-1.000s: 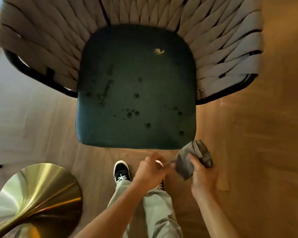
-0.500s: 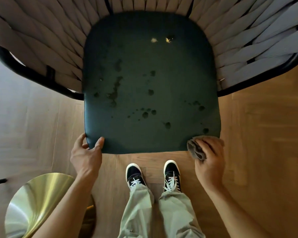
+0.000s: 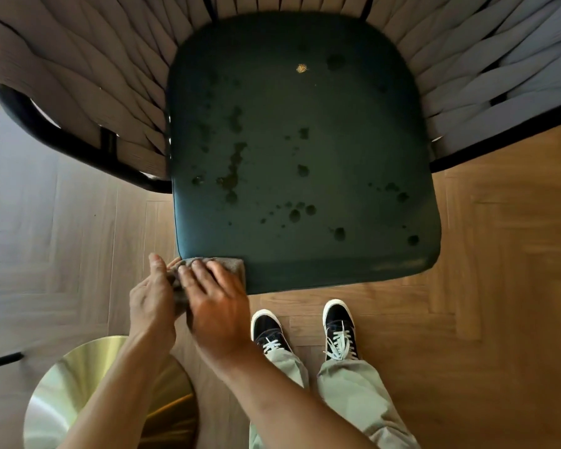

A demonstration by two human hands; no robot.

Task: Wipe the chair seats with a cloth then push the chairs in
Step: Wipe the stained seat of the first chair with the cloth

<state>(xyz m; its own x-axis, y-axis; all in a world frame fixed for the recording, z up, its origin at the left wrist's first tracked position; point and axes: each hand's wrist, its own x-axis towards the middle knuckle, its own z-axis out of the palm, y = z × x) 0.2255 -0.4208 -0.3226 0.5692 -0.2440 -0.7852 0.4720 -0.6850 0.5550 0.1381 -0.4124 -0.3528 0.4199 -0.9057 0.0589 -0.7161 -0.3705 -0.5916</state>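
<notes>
The chair's dark green seat (image 3: 305, 150) fills the middle, marked with dark wet-looking spots and one pale crumb (image 3: 301, 68) near the back. A grey cloth (image 3: 232, 266) lies on the seat's front-left corner. My right hand (image 3: 216, 299) presses down on the cloth with fairly straight fingers, its arm crossing over from the lower right. Close beside it, my left hand (image 3: 151, 299) holds the cloth's left end where it hangs off the corner. Most of the cloth is hidden under my hands.
Woven grey straps (image 3: 88, 92) form the chair's back and sides on a black frame (image 3: 55, 137). A round brass table base (image 3: 78, 393) stands at the lower left. My two shoes (image 3: 305, 332) stand on the wooden floor (image 3: 499, 286) just before the seat.
My right hand has carried the cloth from the seat's front-right corner along the front edge to the front-left corner. My left hand, which held that corner, now holds the cloth.
</notes>
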